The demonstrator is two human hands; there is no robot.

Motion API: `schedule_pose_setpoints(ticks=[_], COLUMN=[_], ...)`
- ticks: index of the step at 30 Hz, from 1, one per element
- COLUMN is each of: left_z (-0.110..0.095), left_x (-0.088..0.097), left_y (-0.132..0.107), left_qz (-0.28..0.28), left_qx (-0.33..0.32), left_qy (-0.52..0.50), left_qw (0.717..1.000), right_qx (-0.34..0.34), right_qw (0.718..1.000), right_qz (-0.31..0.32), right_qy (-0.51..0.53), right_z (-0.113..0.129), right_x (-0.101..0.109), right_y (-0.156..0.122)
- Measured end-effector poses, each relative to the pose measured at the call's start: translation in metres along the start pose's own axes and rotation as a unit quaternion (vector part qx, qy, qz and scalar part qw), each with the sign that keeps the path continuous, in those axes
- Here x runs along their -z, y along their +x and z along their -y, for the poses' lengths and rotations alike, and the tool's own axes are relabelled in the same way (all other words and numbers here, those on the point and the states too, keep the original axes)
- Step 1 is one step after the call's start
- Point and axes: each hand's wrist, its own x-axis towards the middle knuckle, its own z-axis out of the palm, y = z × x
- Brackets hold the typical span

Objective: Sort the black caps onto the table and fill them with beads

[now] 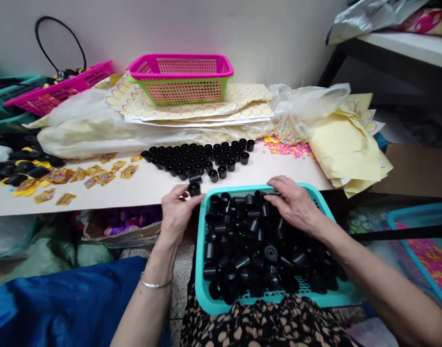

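Observation:
A teal basket (pixel 200 270) rests on my lap, filled with several small black plastic caps (pixel 250 250). My left hand (pixel 175 212) is at the basket's far left corner, fingers closed around one black cap (pixel 194 189). My right hand (pixel 295 202) lies palm down on the caps at the basket's far right; whether it grips any cap is hidden. On the table beyond, a block of black caps (pixel 197 158) stands upright in rows.
A pink and green basket (pixel 181 79) sits on sticker sheets (pixel 192 110) at the back. Small yellow packets (pixel 98 176) are scattered to the left, pink bits (pixel 288 148) and yellow paper (pixel 345 144) to the right. Another teal basket (pixel 423 250) stands at the lower right.

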Motion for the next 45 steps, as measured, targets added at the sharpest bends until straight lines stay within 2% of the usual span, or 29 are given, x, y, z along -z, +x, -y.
schedule_pose_setpoints(ticks=[1,3,5,8,11,13,15,17,21,24,26,27,29,31,33,37,39,43,45], left_z=[0.014,0.037,0.051,0.056,0.051,0.043,0.032,0.017,-0.013,-0.026,-0.031,-0.033,-0.035,-0.037,-0.038,-0.042,-0.044,-0.046,-0.045], left_x=[0.005,0.009,0.007,-0.003,-0.013,-0.016,-0.017,-0.016,-0.019,-0.025,-0.032,-0.036,-0.045,-0.052,-0.058,-0.072,-0.080,-0.088,-0.089], left_y=[0.010,0.026,0.038,0.049,0.053,0.048,0.034,0.015,-0.024,-0.043,-0.052,-0.056,-0.062,-0.066,-0.068,-0.067,-0.065,-0.056,-0.052], left_qz=[-0.050,-0.091,-0.098,-0.084,-0.063,-0.075,-0.084,-0.062,0.013,0.123,0.232,0.291,0.394,0.454,0.467,0.440,0.444,0.481,0.467], left_qx=[0.024,0.062,0.075,0.069,0.066,0.043,-0.006,-0.053,-0.103,-0.171,-0.232,-0.265,-0.318,-0.342,-0.341,-0.338,-0.345,-0.348,-0.343], left_qy=[0.028,0.070,0.094,0.114,0.116,0.135,0.165,0.175,0.124,0.109,0.135,0.164,0.239,0.299,0.325,0.329,0.326,0.355,0.383], left_qw=[0.998,0.991,0.988,0.987,0.989,0.987,0.983,0.981,0.987,0.971,0.935,0.905,0.828,0.767,0.748,0.764,0.760,0.722,0.720], right_qx=[-0.005,0.007,0.027,0.025,0.021,0.030,0.044,0.059,0.099,0.060,-0.015,-0.059,-0.145,-0.205,-0.226,-0.208,-0.202,-0.209,-0.212], right_qw=[1.000,0.996,0.989,0.976,0.959,0.951,0.948,0.948,0.955,0.986,0.988,0.976,0.934,0.887,0.856,0.837,0.833,0.843,0.847], right_qz=[0.025,0.088,0.120,0.126,0.149,0.169,0.185,0.196,0.221,0.154,0.086,0.060,0.030,0.007,-0.021,-0.070,-0.082,-0.116,-0.139], right_qy=[-0.005,-0.028,-0.078,-0.176,-0.241,-0.257,-0.255,-0.245,-0.173,-0.009,0.130,0.200,0.324,0.414,0.465,0.501,0.509,0.482,0.468], right_z=[-0.003,-0.002,0.006,0.017,0.020,0.018,0.017,0.017,0.016,0.008,0.002,-0.001,-0.004,-0.003,-0.001,0.001,0.000,-0.004,-0.006], right_x=[-0.002,-0.007,-0.014,-0.024,-0.033,-0.040,-0.045,-0.045,-0.023,-0.001,0.007,0.008,0.007,0.004,0.002,0.001,0.001,0.003,0.007], right_y=[0.001,-0.001,-0.004,0.001,0.018,0.028,0.034,0.036,0.022,-0.003,-0.023,-0.033,-0.052,-0.066,-0.075,-0.081,-0.082,-0.089,-0.096])
